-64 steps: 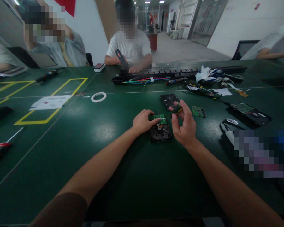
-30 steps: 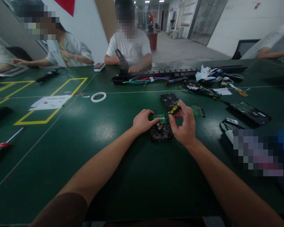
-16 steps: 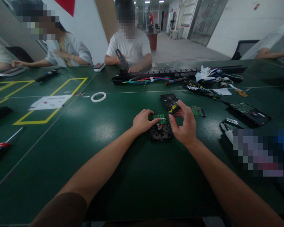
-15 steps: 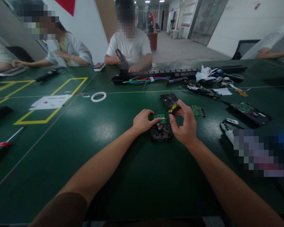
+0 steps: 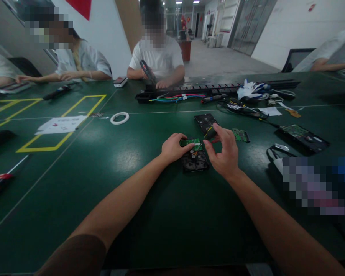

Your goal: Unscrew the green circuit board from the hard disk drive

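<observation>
Far left: red-and-black screwdriver [image 5: 0, 182] lying on green table [image 5: 149, 226]. Next, paper sheet [image 5: 60, 125] over yellow tape lines, then white ring [image 5: 120, 118]. Left hand [image 5: 173, 148]: thumb laid across the green board of a hard drive [image 5: 194, 161], fingers wrapped at its left edge, gripping; drive on table between both hands. Second drive [image 5: 202, 122] just behind. Right hand [image 5: 224, 150]: thumb and fingers pinching dark-handled tool [image 5: 210, 133]; its tip can't be made out. Right of that, loose circuit board [image 5: 240, 135], then third drive [image 5: 303, 137].
</observation>
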{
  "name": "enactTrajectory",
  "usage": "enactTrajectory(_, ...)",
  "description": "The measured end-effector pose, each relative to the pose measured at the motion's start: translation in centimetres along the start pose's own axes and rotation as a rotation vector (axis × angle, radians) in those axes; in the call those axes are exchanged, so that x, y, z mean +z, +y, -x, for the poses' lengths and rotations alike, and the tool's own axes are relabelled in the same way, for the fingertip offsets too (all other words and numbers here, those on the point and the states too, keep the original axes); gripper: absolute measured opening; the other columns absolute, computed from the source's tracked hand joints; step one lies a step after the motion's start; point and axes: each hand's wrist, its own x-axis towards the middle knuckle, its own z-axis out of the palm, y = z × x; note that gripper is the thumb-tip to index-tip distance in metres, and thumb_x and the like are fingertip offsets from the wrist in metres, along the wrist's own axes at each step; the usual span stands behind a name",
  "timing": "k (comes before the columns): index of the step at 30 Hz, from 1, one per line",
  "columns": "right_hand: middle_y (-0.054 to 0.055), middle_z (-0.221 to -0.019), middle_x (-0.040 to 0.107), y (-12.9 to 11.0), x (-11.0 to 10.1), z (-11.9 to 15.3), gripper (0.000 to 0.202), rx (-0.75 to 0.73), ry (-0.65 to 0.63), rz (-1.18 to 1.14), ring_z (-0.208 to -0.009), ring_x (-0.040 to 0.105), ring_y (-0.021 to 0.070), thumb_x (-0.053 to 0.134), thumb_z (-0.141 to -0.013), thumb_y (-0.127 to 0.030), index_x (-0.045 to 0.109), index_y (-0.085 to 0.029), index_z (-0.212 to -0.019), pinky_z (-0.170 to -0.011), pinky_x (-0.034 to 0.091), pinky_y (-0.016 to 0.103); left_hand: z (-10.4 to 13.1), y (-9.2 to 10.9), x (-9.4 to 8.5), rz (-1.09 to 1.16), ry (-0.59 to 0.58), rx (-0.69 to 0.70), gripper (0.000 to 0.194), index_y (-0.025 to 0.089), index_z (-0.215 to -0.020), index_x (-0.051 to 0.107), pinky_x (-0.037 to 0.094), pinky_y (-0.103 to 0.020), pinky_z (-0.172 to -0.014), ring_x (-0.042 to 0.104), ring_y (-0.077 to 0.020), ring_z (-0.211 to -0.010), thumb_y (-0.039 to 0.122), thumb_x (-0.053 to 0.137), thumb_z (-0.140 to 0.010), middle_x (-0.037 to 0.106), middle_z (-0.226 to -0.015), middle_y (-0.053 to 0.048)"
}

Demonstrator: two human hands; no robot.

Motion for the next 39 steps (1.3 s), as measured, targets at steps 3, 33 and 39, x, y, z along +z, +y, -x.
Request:
enactTrajectory(3, 0.009, -0.132, 0.063, 0.07, 0.03, 0.02, 0.069, -0.003, 0.008, 0.023, -0.099, 0.064, 0.0247, 0.065, -0.094, -0.027, 0.038, -0.036, -0.157, -0.085, 0.063, 0.049, -0.02, -0.03, 0.05, 0.000, -0.001, 0.003, 0.042, 0.027, -0.112, 0.070, 0.054, -0.037, -0.091, 0.067, -0.0244, -0.105, 0.062, 0.072, -0.088, 0.070, -0.116, -0.005)
enactTrajectory(33, 0.010, -0.135, 0.059, 0.20, 0.31, 0.24, 0.071, 0.010, 0.017, -0.024, -0.106, 0.064, 0.0252, 0.066, -0.094, -0.023, 0.037, -0.037, -0.158, -0.072, 0.067, 0.039, 0.02, 0.01, 0.00, -0.003, 0.000, 0.013, 0.043, 0.026, -0.111, 0.070, 0.053, -0.037, -0.088, 0.067, -0.0244, -0.104, 0.062, 0.070, -0.089, 0.070, -0.115, -0.005)
enactTrajectory(39, 0.010, -0.138, 0.057, 0.42, 0.37, 0.36, 0.074, 0.021, 0.020, -0.008, -0.108, 0.063, 0.0258, 0.064, -0.093, -0.022, 0.035, -0.037, -0.159, -0.072, 0.067, 0.040, -0.08, -0.16, 0.17, -0.001, 0.003, 0.011, 0.044, 0.026, -0.112, 0.070, 0.053, -0.036, -0.087, 0.067, -0.0240, -0.104, 0.063, 0.070, -0.089, 0.070, -0.115, -0.005)
